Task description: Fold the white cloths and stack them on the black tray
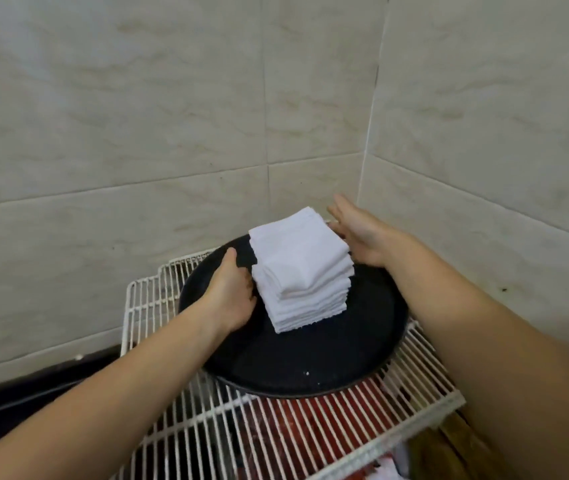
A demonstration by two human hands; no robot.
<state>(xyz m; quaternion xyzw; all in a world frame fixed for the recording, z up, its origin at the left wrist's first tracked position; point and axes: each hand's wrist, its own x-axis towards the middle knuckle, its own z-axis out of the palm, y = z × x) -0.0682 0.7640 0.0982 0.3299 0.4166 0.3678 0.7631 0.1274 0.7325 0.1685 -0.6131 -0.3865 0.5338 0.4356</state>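
Tall stack of folded white terry cloths standing on a round black tray, set toward the tray's far side, well back from its near rim; edges of the layers roughly squared, the pile leaning slightly, top cloth flat and smooth, lower layers showing as thin ridged bands down the near face

Tray resting on a white wire rack shelf in the corner of pale beige tiled walls; red items dimly visible beneath the wires, too obscured to identify

Left hand low against the stack's left side, fingers curled inward at the lower layers, thumb raised along the edge; fingertips hidden behind the cloth, so cannot tell whether pinching the layers or only pressing on them

Right hand spread flat with fingers straight and together, palm turned toward the stack's upper right side, touching or just beside it, holding nothing
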